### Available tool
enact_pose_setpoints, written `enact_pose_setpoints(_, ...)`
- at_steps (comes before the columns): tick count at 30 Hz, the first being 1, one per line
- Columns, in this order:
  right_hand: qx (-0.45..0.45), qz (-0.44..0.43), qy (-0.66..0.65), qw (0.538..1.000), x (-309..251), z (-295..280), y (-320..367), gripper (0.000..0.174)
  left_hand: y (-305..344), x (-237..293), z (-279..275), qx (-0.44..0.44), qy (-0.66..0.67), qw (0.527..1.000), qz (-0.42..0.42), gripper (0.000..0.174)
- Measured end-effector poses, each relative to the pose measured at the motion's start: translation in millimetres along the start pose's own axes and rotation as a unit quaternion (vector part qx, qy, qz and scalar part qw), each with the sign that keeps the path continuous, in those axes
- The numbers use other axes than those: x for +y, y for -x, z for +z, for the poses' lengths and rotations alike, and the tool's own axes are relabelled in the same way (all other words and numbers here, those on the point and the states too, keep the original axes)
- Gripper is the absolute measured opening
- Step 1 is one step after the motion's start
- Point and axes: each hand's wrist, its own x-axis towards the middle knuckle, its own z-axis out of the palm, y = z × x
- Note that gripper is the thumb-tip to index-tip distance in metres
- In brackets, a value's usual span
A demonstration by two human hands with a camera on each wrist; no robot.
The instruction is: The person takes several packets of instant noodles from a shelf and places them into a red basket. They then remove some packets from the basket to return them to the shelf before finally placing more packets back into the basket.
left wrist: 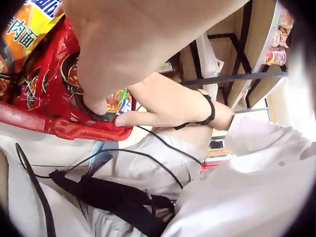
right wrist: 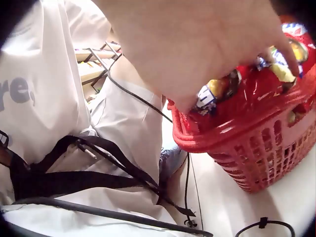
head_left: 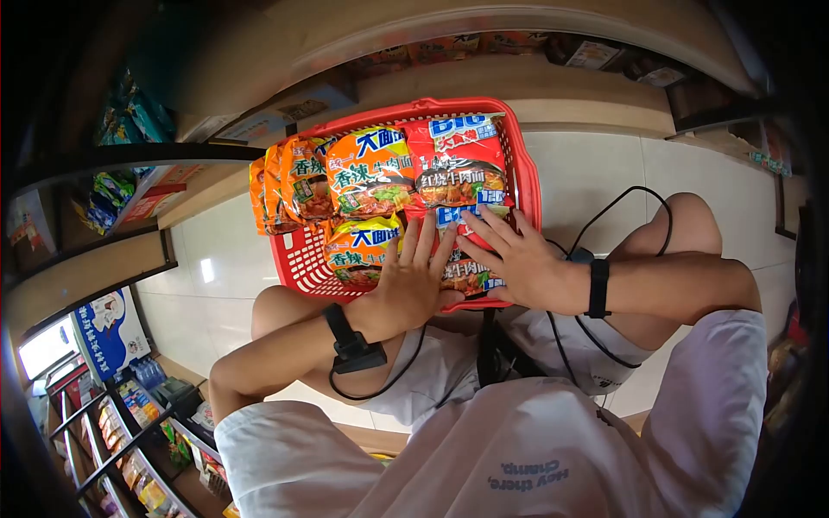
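A red plastic basket (head_left: 524,164) holds several packets of instant noodles. Orange packets (head_left: 367,173) fill its left part, and a red packet (head_left: 455,155) lies at the back right. Nearer the body is another red packet (head_left: 471,269), partly hidden under both hands. My left hand (head_left: 410,278) rests on it with fingers extended, beside the front orange packet (head_left: 354,255). My right hand (head_left: 528,269) presses the same red packet from the right, fingers spread. In the left wrist view, the left thumb (left wrist: 97,106) and right thumb lie close together near the basket's front rim (left wrist: 74,129).
Shelves (head_left: 553,73) with more packets run along the far side. A dark rack (head_left: 121,432) with goods stands at the lower left. The basket sits on pale floor tiles (head_left: 207,233) between the person's knees. Black cables (head_left: 604,345) loop near both wrists.
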Motion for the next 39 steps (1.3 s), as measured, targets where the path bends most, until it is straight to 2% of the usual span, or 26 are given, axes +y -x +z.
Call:
enact_pose_setpoints(2,-0.006,-0.005,-0.001,1.0,2.1,-1.0,-0.2,0.094,-0.1,1.8,-2.2,-0.029,0.0,1.0,-0.011,0.103)
enact_pose_setpoints(5,-0.06,-0.011,-0.018,0.998,5.4,-4.4,-4.3,0.091,-1.7,-0.2,1.7,-0.073,0.007,0.997,-0.021,0.103)
enact_pose_setpoints(8,-0.03,-0.008,-0.016,0.999,6.4,1.3,-5.0,0.092,-9.3,-3.0,0.5,-0.136,0.021,0.99,-0.032,0.103)
enact_pose_setpoints(11,-0.042,-0.006,-0.017,0.999,6.5,-1.9,-5.1,0.09,-12.0,-3.0,0.3,-0.16,0.021,0.986,-0.036,0.104)
enact_pose_setpoints(15,-0.023,-0.01,-0.015,1.0,7.4,-8.9,-5.2,0.088,-13.5,0.8,-11.6,-0.152,-0.014,0.988,-0.033,0.102)
enact_pose_setpoints(16,0.021,-0.014,-0.027,0.999,7.3,-8.8,-6.0,0.085,-15.3,0.7,-18.7,-0.155,-0.02,0.987,-0.03,0.099)
enact_pose_setpoints(20,0.035,0.004,-0.038,0.999,2.9,-15.2,-8.4,0.08,-11.4,-0.4,-29.5,-0.065,-0.033,0.997,-0.006,0.097)
enact_pose_setpoints(23,0.043,-0.02,-0.016,0.999,3.7,-5.7,-4.1,0.08,-12.9,6.8,-19.0,-0.123,-0.038,0.991,-0.02,0.096)
enact_pose_setpoints(27,0.016,-0.019,-0.006,1.0,5.2,0.2,-5.5,0.083,-13.6,4.9,-9.4,-0.126,-0.073,0.989,0.002,0.097)
enact_pose_setpoints(32,-0.006,-0.025,-0.013,1.0,7.1,-0.2,-7.9,0.08,-12.3,1.0,5.6,-0.014,-0.119,0.992,0.027,0.099)
enact_pose_setpoints(34,-0.031,-0.02,0.0,0.999,5.0,-2.0,-8.5,0.082,-14.0,-2.7,0.2,-0.029,-0.102,0.993,0.042,0.097)
enact_pose_setpoints(35,-0.024,-0.032,-0.009,0.999,7.6,7.5,-11.9,0.085,-18.7,-4.7,-8.0,-0.084,-0.056,0.994,0.035,0.095)
enact_pose_setpoints(36,-0.105,-0.042,-0.039,0.993,10.1,-16.1,-16.2,0.085,-25.6,-2.5,-35.7,-0.163,-0.054,0.984,0.043,0.092)
enact_pose_setpoints(37,-0.007,-0.075,-0.101,0.992,19.6,-5.4,-16.6,0.077,-28.4,-6.6,-47.2,-0.18,-0.022,0.982,0.052,0.086)
enact_pose_setpoints(39,-0.098,-0.123,-0.21,0.965,38.9,-60.3,-33.2,0.068,-32.0,-22.8,-61.4,-0.152,0.003,0.983,0.101,0.078)
